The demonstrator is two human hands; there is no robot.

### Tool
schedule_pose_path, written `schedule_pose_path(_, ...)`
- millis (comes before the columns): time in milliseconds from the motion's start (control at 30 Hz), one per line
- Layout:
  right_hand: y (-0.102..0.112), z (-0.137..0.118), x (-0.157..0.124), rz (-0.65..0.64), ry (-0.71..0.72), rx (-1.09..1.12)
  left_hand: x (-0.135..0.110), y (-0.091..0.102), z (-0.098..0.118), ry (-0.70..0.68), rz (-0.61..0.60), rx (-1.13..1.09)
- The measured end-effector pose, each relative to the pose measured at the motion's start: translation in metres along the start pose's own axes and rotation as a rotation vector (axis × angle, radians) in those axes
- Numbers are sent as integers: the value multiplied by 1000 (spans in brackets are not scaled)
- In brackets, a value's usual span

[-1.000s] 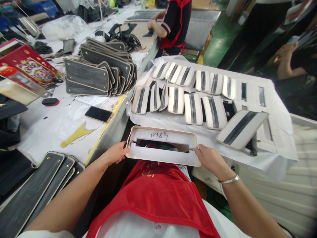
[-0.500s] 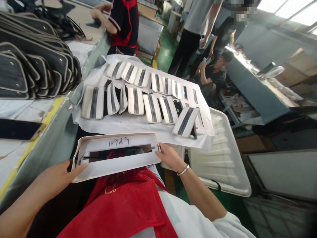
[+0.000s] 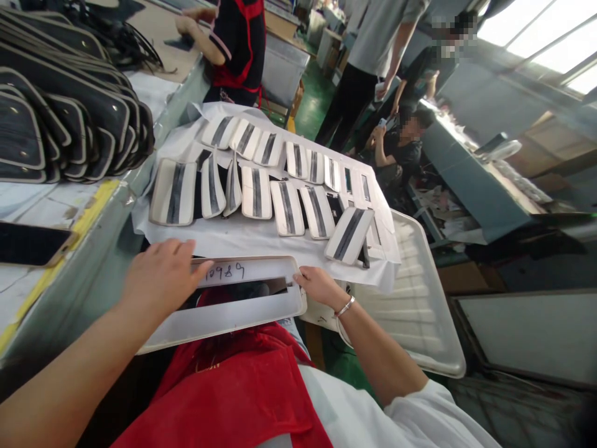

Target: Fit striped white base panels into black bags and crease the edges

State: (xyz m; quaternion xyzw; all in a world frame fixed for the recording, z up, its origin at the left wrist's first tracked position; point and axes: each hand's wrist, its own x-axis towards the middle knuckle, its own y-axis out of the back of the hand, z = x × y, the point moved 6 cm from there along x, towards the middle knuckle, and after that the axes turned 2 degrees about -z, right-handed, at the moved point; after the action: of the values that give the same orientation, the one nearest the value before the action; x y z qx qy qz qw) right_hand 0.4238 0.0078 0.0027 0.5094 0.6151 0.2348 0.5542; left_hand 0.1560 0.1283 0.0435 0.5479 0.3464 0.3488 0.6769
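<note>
A long cream panel (image 3: 242,311) with a slot cut through it and a handwritten number lies across my lap, over a red apron (image 3: 233,392). My left hand (image 3: 161,277) rests on top of the panel's left part, fingers stretched out flat. My right hand (image 3: 319,285) pinches the panel's right end; a silver bracelet sits on that wrist. Just beyond the panel, rows of cream pieces with dark stripes (image 3: 256,193) lie on a white sheet (image 3: 233,236).
A stack of dark panels with cream edges (image 3: 65,118) and a phone (image 3: 32,244) lie on the bench at left. A white tray (image 3: 415,298) sits at right. A person in a red apron (image 3: 233,43) works farther along; other people stand and sit beyond.
My left hand has left the panel's left edge and now lies flat on top of it. The view has turned to the right since a second ago. My right hand keeps its hold.
</note>
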Motion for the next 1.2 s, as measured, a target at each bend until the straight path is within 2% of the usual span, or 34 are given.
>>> schedule_pose_path(33, 0, -1, -1, 11, -8, -17, 14, -1, 29, -98, 7, 54)
schedule_pose_path(67, -1, -1, -3, 22, -20, -41, 28, -7, 58, -206, -41, 56)
schedule_pose_path(133, -2, -2, -6, 45, -47, -100, 54, -28, 105, -379, -222, 12)
schedule_pose_path(167, -3, -2, -7, 54, -63, -126, 64, -38, 121, -426, -276, 0)
schedule_pose_path(233, -4, -2, -9, 69, -97, -160, 79, -52, 138, -482, -323, -13)
schedule_pose_path(333, -6, -2, -11, 83, -132, -187, 83, -58, 140, -546, -288, -22)
schedule_pose_path(600, -3, -11, -16, 68, -138, -257, 69, -50, 131, -616, -197, -8)
schedule_pose_path(800, 3, -14, -21, 63, -138, -227, 77, -52, 135, -608, -265, 33)
schedule_pose_path(867, 5, -14, -21, 71, -125, -200, 72, -49, 136, -612, -242, 21)
schedule_pose_path(967, 6, -9, -20, 97, -116, -150, 47, -36, 137, -664, -100, -54)
schedule_pose_path(1033, 5, -5, -19, 113, -107, -96, 19, -30, 137, -713, -82, -103)
schedule_pose_path(1100, 4, 0, -19, 134, -98, -13, -12, -33, 137, -749, -175, -129)
schedule_pose_path(1200, 0, 5, -21, 150, -103, 152, -48, -49, 135, -740, -340, -131)
